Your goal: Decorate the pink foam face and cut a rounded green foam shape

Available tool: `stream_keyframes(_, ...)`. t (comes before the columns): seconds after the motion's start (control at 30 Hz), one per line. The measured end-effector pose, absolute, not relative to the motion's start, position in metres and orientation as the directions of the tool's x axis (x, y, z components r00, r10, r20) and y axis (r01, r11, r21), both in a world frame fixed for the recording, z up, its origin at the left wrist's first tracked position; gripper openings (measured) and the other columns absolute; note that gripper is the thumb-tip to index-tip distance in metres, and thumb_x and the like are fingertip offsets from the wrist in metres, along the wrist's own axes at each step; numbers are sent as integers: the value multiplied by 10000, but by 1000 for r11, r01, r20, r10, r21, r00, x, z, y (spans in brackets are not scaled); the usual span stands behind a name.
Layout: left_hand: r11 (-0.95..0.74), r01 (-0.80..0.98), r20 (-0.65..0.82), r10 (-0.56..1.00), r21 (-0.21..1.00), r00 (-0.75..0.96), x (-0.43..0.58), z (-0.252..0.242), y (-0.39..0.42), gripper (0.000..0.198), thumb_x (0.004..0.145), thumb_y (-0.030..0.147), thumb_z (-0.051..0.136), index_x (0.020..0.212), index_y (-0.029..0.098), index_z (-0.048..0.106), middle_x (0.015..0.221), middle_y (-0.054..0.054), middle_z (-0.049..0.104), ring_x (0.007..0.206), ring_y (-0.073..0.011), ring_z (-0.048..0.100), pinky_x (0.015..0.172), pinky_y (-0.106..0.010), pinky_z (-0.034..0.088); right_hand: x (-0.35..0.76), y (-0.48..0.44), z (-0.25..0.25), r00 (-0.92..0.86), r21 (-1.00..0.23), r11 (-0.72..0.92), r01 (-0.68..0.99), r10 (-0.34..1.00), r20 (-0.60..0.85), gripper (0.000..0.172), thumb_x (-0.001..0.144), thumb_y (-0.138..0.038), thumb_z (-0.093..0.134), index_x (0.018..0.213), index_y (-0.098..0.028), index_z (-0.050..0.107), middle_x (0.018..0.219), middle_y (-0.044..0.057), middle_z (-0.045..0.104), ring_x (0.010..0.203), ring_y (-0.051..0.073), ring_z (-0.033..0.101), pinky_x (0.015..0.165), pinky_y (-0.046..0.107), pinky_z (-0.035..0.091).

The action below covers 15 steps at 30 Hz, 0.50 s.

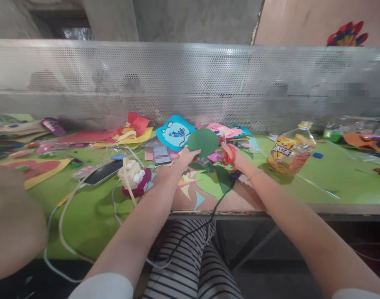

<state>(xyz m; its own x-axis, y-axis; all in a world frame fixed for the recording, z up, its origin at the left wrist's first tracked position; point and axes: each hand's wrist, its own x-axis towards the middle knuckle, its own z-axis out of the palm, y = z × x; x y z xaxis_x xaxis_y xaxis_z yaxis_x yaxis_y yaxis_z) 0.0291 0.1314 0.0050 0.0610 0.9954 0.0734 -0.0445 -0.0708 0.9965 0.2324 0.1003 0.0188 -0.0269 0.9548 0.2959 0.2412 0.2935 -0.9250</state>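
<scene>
My left hand pinches the lower left edge of a round piece of dark green paper, holding it up above the table. To its right, my right hand is closed on the red handles of a pair of scissors. The scissor blades point up and away from me, beside the paper's right edge. Below the hands lie several paper scraps in light green, dark green, yellow and blue. Behind the green paper stands a blue cut-out with a drawing, partly covered by it.
A plastic bottle with a yellow wrapper stands right of my hands. On the left are a phone, cables, a purple box with cream-coloured contents and coloured paper. A perforated metal panel rises behind. Another person's blurred arm shows at far left.
</scene>
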Motion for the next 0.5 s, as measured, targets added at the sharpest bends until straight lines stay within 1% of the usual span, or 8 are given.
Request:
stream_keyframes(0.03,-56,-38,58,996,998,66,26,5,134,314,657,261,745,919,147,615,630,-1,634,410,-67,504,467,-204,444,240,103,20,28,-924,282,259,954,299,454,739,-677,502,811,-231,455,558,-22,507,450,131,461,456,268,376)
stream_keyframes(0.1,-22,-23,24,995,999,98,21,8,137,283,613,225,775,820,144,600,551,22,583,398,-55,478,444,-181,411,257,109,24,93,-873,271,406,938,335,459,727,-666,529,842,-228,452,594,-11,535,482,144,484,482,280,389)
stream_keyframes(0.2,68,52,-76,984,996,160,14,14,133,319,552,195,809,754,159,564,449,72,471,350,-41,416,364,-149,303,277,114,28,198,-693,196,694,873,446,479,678,-606,636,872,-196,481,721,47,601,628,182,546,596,313,418)
stream_keyframes(0.23,96,94,-114,971,991,209,12,17,130,342,530,200,821,752,164,564,433,82,443,333,-35,387,341,-144,257,281,115,29,210,-649,152,746,870,446,483,674,-587,653,888,-183,496,768,69,618,669,194,558,626,322,421)
stream_keyframes(0.3,99,185,-167,900,978,402,9,22,122,365,500,217,836,753,160,579,453,75,462,314,-17,333,318,-145,199,285,116,29,209,-577,79,813,885,415,484,678,-555,670,923,-163,527,847,106,640,730,214,573,659,331,419)
stream_keyframes(0.33,92,251,-208,847,964,490,8,25,118,373,484,230,843,742,155,584,463,69,476,310,-13,314,313,-150,196,286,117,29,194,-545,61,836,897,398,476,682,-539,675,934,-157,544,871,117,647,750,221,579,663,328,417)
stream_keyframes(0.4,62,389,-304,741,919,599,6,28,113,393,471,260,848,746,151,589,467,69,481,318,-20,320,326,-165,264,286,116,28,143,-473,61,879,912,384,436,692,-511,681,919,-153,580,877,123,658,758,223,587,655,312,411)
stream_keyframes(0.5,-2,542,-398,677,840,619,6,29,112,437,461,311,851,767,157,579,449,88,455,347,-41,367,376,-186,356,284,116,27,53,-371,109,922,915,400,379,736,-513,637,853,-153,623,823,114,671,722,208,597,634,285,406)
